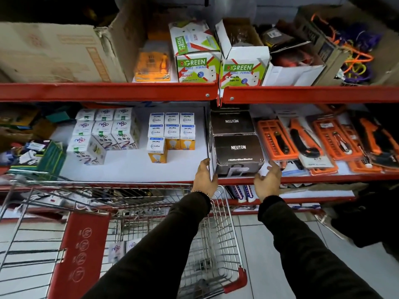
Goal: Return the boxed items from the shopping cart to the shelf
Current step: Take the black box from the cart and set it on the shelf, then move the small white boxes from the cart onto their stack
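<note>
A black Neuton box [237, 152] stands at the front edge of the middle shelf [129, 171], with a second black Neuton box [232, 122] behind it. My left hand [204, 175] lies flat against the front box's left side, fingers extended. My right hand [267, 179] hovers by the box's lower right corner with fingers spread, slightly apart from it. Below my arms is the wire shopping cart [218, 229]; two small white boxes [121, 249] lie inside it.
White bulb boxes [103, 131] and blue-and-yellow Wipro bulb boxes [171, 131] stand in rows left of the black boxes. Orange tool packs [323, 141] lie to the right. The upper shelf holds R-Green boxes [194, 63] and cartons. A red cart seat flap [84, 249] hangs at left.
</note>
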Tool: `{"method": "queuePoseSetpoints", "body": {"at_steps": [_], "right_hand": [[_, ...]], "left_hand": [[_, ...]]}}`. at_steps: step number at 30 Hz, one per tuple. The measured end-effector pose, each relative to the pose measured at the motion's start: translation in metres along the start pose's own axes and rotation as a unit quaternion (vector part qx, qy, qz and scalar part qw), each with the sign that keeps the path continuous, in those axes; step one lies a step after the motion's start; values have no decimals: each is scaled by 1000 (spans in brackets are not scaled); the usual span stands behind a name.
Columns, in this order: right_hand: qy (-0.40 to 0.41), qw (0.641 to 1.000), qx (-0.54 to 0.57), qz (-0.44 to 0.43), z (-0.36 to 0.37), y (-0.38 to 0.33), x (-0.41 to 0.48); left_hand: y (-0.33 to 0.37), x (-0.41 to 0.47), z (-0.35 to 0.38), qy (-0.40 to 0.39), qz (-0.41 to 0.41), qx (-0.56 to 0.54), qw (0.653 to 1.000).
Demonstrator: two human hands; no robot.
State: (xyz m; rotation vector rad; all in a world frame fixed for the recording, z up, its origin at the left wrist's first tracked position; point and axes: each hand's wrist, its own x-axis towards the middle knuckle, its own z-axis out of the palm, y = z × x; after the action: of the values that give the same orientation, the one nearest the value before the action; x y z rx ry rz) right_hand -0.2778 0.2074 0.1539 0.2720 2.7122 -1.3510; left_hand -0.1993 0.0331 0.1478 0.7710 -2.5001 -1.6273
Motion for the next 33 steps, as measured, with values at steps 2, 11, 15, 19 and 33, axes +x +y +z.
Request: {"method": "queuePoseSetpoints", "body": {"at_steps": [2,11,15,19,33], "right_hand": [[19,1000,16,18,3,2,-16],[-65,996,-12,-62,62,8,-115],[-165,979,-71,-92,97,13,-156],[-265,949,-135,-107,139,21,-194],[-467,783,-333,-239,295,43,-260]], "left_hand": [[-4,-7,-9,26,8,-3,1000],[-68,-66,-70,49,52,32,997],[-114,-95,-103,20,22,90,995],[-173,-123,-139,16,-19,170,985],[-326,-125,-190,-171,-117,427,880]]}}
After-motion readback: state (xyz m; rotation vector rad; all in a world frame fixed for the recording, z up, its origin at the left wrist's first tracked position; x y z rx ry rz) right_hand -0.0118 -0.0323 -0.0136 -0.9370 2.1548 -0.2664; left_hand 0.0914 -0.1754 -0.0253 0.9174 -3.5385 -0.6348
